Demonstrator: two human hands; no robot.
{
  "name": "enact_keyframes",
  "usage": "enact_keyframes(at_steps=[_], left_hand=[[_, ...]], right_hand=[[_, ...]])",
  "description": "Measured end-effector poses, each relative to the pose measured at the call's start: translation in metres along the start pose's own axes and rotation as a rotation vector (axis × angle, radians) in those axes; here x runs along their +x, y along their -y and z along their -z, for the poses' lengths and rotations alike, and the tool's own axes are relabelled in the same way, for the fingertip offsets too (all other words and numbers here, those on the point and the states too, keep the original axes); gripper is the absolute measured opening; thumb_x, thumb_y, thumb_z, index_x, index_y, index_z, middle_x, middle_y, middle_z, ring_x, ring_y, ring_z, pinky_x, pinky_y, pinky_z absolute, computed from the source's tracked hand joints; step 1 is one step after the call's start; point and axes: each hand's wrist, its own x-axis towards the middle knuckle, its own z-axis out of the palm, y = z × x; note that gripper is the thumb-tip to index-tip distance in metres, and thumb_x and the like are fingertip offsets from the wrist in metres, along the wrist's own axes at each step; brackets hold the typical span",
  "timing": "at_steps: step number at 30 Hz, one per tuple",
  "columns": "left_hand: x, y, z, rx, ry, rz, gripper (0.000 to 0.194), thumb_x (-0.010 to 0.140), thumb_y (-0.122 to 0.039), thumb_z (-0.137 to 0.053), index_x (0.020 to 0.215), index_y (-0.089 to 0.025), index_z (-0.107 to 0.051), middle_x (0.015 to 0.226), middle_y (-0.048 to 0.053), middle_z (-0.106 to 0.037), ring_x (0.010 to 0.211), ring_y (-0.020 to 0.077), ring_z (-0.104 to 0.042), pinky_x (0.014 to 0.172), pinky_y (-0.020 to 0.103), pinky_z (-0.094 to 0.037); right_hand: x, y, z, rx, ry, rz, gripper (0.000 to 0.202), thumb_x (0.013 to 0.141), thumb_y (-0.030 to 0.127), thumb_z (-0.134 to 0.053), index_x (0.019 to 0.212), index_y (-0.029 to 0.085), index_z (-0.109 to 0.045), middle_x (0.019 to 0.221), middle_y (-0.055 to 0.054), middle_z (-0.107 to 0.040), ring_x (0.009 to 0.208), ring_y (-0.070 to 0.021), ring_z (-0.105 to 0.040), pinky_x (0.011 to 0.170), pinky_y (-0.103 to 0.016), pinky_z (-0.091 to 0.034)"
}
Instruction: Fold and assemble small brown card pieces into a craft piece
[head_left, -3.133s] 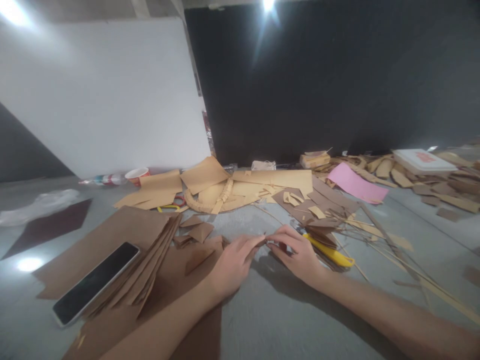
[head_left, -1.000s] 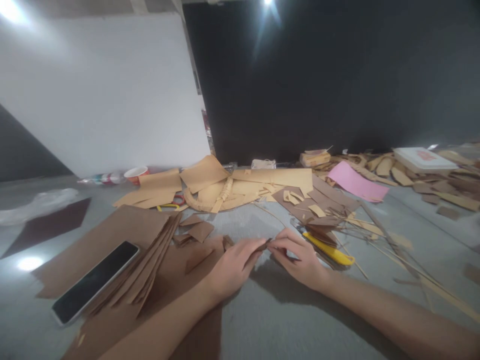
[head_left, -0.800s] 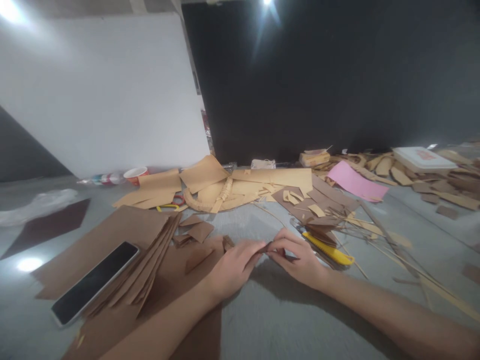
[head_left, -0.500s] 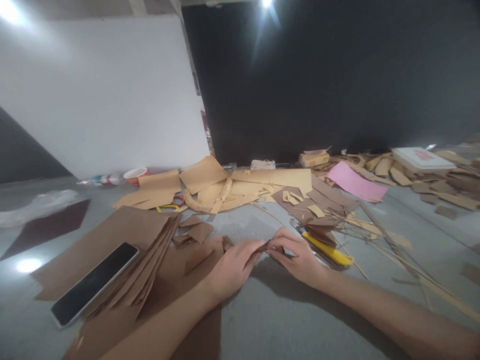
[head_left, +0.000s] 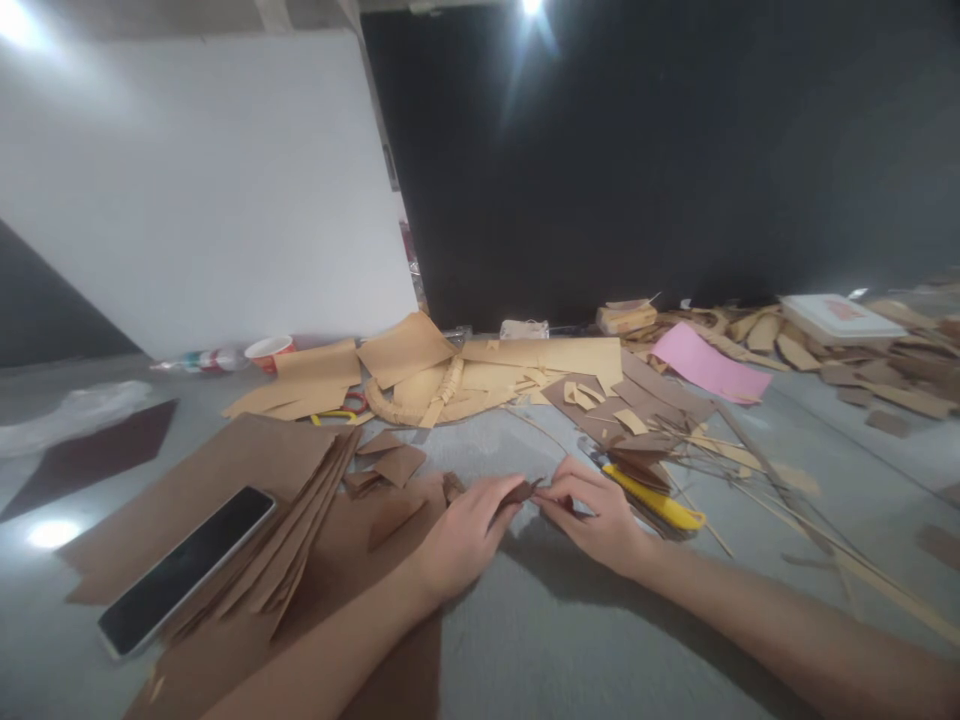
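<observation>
Between my two hands, low over the grey table, is a small piece of brown paper, partly hidden by the fingers. My left hand pinches it from the left, thumb below and fingers above. My right hand is closed at the paper's right tip, thumb and fingertips pressed together. Small brown paper pieces lie left of my left hand. Close to my right hand rests a yellow utility knife.
At left a black phone lies on stacked brown paper sheets. Tan paper and scissors sit at the back. To the right are a pink sheet, thin strips and a white box.
My right fingertips have shifted slightly at the paper's tip, and more of the brown piece shows between the hands. My left hand is almost unmoved.
</observation>
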Motion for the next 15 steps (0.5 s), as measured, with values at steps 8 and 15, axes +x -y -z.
enact_keyframes(at_steps=[8, 15], left_hand=[[0.0002, -0.0010, 0.0016, 0.025, 0.008, -0.019, 0.033, 0.117, -0.032, -0.042, 0.143, -0.025, -0.061, 0.132, 0.008, -0.076, 0.121, 0.0221, -0.075, 0.105, 0.038, -0.062], [0.0014, -0.0012, 0.0010, 0.026, -0.001, -0.033, 0.033, 0.117, -0.034, -0.040, 0.142, -0.025, -0.061, 0.131, 0.008, -0.076, 0.120, 0.0217, -0.075, 0.105, 0.037, -0.062]], right_hand=[[0.0003, -0.0010, 0.0008, -0.005, 0.041, -0.024, 0.010, 0.105, 0.023, -0.067, 0.100, 0.022, -0.076, 0.083, -0.003, -0.065, 0.071, -0.0153, -0.062, 0.061, -0.026, -0.054], [0.0010, -0.0015, 0.0007, 0.009, 0.060, -0.025, 0.011, 0.106, 0.022, -0.066, 0.104, 0.023, -0.076, 0.088, -0.004, -0.068, 0.076, -0.0164, -0.065, 0.067, -0.028, -0.057]])
